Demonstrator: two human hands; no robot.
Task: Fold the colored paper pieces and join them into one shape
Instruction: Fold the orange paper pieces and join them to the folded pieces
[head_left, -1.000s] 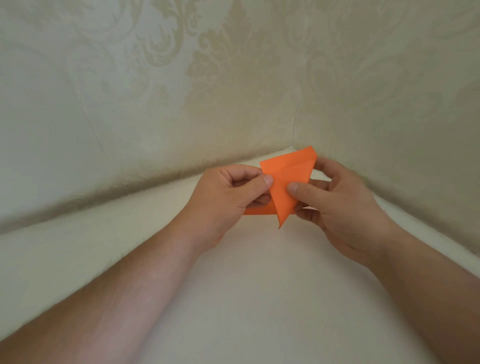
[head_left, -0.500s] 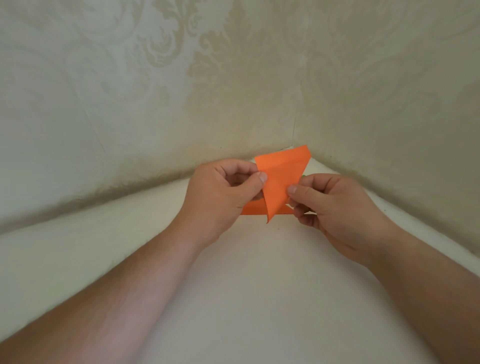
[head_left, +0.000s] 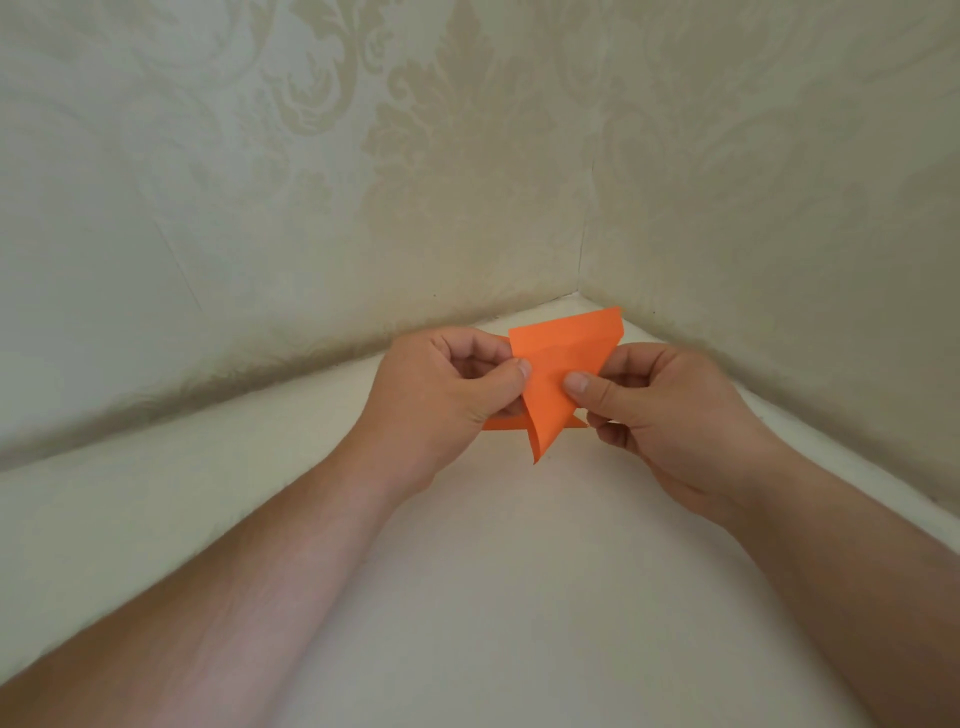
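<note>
Above the white surface, both hands' curled fingers pinch the orange paper.

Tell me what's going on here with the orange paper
A person is folding an orange paper piece with both hands above a white surface in a wallpapered corner. The left hand pinches its left edge and the right hand pinches its right side, thumbs on top. It tapers to a point facing down, and no other colored piece is in view.

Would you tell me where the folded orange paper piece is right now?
In the head view, the folded orange paper piece sits right of centre, pinched between the left hand and right hand, near the wall corner.
</note>
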